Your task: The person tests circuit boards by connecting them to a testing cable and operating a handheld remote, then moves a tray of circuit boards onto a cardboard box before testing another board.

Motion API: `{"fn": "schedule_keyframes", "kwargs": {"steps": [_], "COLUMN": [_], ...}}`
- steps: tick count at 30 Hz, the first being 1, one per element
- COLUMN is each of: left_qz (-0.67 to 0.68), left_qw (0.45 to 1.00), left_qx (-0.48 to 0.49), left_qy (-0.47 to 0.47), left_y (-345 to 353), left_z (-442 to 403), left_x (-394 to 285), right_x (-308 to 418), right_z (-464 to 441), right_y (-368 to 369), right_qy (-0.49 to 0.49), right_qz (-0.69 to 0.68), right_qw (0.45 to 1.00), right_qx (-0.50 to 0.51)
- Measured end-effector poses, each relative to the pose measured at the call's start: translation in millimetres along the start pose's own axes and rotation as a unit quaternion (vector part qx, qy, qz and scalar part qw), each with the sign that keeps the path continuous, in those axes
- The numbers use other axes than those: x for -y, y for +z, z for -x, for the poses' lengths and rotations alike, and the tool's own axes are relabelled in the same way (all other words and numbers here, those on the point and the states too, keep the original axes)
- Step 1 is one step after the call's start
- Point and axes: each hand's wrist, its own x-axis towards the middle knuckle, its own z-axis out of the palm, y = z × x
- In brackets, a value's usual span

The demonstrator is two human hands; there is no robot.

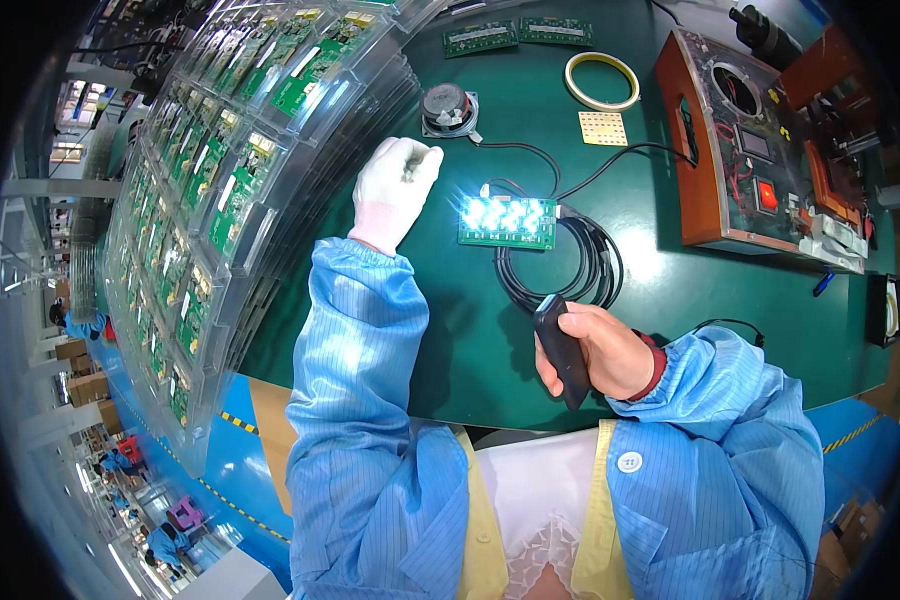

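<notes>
My left hand, in a white glove, rests on the green table with its fingers curled into a fist; nothing shows in it. Just beyond it stands a small round speaker with a wire. My bare right hand is wrapped round a slim black handheld device, its pale tip pointing up and away from me. Ahead of that tip lies a green circuit board with several bright white LEDs lit. Cables run from the board, and a coil of black cable lies beside it, partly under it.
Clear plastic trays of circuit boards are stacked at left. An orange-sided test box with a red switch stands at right. A tape roll, a sticker sheet and two boards lie at the back. People work in the distance.
</notes>
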Motion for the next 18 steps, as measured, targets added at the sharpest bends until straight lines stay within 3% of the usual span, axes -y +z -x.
{"fn": "schedule_keyframes", "kwargs": {"steps": [9,13,18], "left_qz": [0.021,0.025,0.028], "left_qw": [1.000,1.000,0.999], "left_qx": [-0.008,-0.015,-0.014], "left_qy": [0.009,0.013,0.015], "left_y": [2.4,2.8,2.5], "left_z": [-0.5,-0.7,-0.9], "left_x": [3.4,3.0,2.9], "right_x": [1.9,4.0,5.7], "right_z": [2.6,3.9,4.6], "right_y": [3.1,-2.7,-1.2], "right_qy": [0.001,0.011,0.019], "right_qz": [0.007,-0.011,-0.007], "right_qw": [1.000,0.999,0.999], "right_qx": [-0.023,0.043,0.042]}}
